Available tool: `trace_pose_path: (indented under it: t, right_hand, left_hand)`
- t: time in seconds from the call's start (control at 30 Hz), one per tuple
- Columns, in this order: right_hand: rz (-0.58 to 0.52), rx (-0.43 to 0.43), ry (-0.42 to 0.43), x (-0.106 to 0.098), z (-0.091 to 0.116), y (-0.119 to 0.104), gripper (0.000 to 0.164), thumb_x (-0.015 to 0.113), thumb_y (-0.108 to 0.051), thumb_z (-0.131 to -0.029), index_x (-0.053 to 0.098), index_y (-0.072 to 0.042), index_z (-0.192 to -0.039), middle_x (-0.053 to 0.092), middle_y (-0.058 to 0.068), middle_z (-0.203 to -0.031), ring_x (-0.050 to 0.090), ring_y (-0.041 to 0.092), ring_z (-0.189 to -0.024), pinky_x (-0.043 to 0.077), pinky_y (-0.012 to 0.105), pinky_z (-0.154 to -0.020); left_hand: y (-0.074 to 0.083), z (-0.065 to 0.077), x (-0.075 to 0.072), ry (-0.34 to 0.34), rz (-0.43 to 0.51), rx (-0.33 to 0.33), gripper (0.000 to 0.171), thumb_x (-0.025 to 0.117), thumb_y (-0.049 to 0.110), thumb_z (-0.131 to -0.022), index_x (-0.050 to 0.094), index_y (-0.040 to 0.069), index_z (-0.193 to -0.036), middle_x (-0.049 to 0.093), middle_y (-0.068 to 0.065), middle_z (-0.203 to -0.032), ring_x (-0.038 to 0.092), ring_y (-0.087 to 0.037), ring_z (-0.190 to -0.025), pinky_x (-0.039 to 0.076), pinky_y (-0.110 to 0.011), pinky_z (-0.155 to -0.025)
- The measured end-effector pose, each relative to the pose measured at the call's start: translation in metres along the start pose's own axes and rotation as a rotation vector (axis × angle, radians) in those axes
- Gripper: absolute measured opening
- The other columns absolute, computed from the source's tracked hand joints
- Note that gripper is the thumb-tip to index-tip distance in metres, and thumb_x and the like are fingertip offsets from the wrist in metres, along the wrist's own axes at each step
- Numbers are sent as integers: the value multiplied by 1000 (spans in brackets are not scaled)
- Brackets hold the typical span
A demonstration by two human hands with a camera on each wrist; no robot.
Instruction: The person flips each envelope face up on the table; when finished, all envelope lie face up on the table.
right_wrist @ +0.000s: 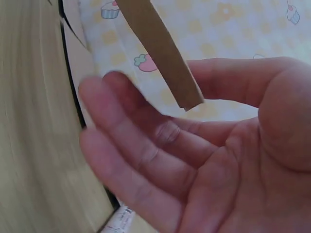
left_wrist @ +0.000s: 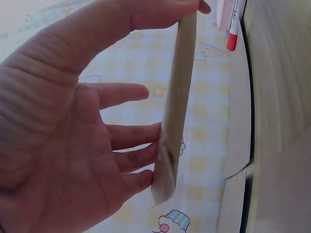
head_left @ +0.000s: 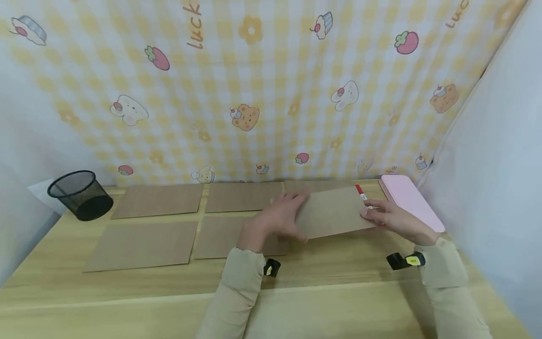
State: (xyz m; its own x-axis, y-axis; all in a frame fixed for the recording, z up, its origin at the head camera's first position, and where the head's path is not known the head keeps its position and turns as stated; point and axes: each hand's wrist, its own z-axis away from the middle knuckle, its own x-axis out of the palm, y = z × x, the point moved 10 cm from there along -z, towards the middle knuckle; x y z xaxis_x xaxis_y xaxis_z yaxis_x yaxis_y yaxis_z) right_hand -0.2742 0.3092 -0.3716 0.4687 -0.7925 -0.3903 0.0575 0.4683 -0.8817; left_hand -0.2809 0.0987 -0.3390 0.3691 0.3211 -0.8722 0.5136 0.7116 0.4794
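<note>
Your left hand [head_left: 277, 216] and right hand [head_left: 391, 219] grip a flat brown cardboard rectangle [head_left: 334, 213], its long axis spanning between them.

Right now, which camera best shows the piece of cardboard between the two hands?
The head view: it shows the broad face of the held cardboard, between the left hand and right hand. Both wrist views show it nearly edge-on, as a narrow strip.

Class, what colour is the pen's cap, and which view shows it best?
The cap is red, best seen from the left wrist.
</note>
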Motion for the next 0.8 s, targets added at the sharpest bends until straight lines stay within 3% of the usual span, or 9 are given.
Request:
trace_pose_path:
  t: [0.1,0.17,0.2,0.33,0.4,0.47,0.63,0.67,0.8]
  right_hand:
    - [-106,-48,-36,8,0,2,63,48,-17,-98,15,20,-137,4,32,-145,25,47,-127,41,51,-91]
    - [-94,-65,-19,7,0,3,61,48,-15,-97,17,20,-137,28,39,-129,28,46,-126,45,48,-87]
    - [-98,-73,-17,7,-1,3,60,48,-13,-97,17,20,-137,33,38,-121,29,45,-125,46,49,-86]
    - [-59,-80,-4,5,-6,5,68,52,-13,-95,10,16,-140,48,18,-85,53,31,-107,49,47,-81]
    - [-122,-99,-25,5,-7,4,66,53,-9,-94,11,16,-138,50,11,-91,58,23,-93,48,50,-81]
    - [-164,-114,-37,4,-7,4,60,54,-7,-94,16,14,-135,50,7,-81,58,16,-79,48,52,-80]
    - [-253,-129,-21,-4,-5,6,60,47,-1,-95,8,17,-136,50,7,-90,57,12,-82,50,46,-80]
    - [-263,-121,-10,-6,-4,6,64,47,-1,-96,2,19,-136,49,8,-94,57,12,-84,51,43,-80]
    - [-298,-107,22,-11,-1,6,66,48,-1,-95,0,17,-137,50,6,-95,59,13,-81,51,38,-79]
  left_hand:
    - [0,2,5,-2,-1,4,108,83,35,-66,17,16,-150,29,-8,-147,18,-30,-136,24,-46,-106]
    - [0,3,6,1,2,8,108,83,35,-66,17,16,-150,30,-7,-146,20,-29,-136,25,-45,-106]
    - [0,3,6,-2,-2,7,108,83,35,-66,17,17,-150,30,-7,-146,20,-29,-135,25,-44,-106]
    - [-2,2,8,-9,-13,0,107,83,34,-66,18,16,-150,32,-7,-145,21,-29,-135,22,-44,-107]
    - [-2,0,8,-10,-19,1,107,83,34,-67,19,16,-150,32,-8,-145,21,-30,-135,19,-45,-108]
    - [-3,-1,8,-13,-12,5,107,83,35,-66,18,15,-150,32,-8,-146,20,-29,-136,17,-45,-109]
    - [-4,-4,1,22,55,33,104,81,39,-69,19,13,-149,24,-8,-150,15,-27,-138,11,-48,-110]
    - [-6,-4,-3,48,79,38,103,80,40,-70,20,11,-149,23,-9,-151,14,-28,-138,11,-48,-110]
    - [-26,2,-24,172,200,0,94,75,37,-77,20,8,-148,18,-12,-152,13,-27,-139,17,-44,-109]
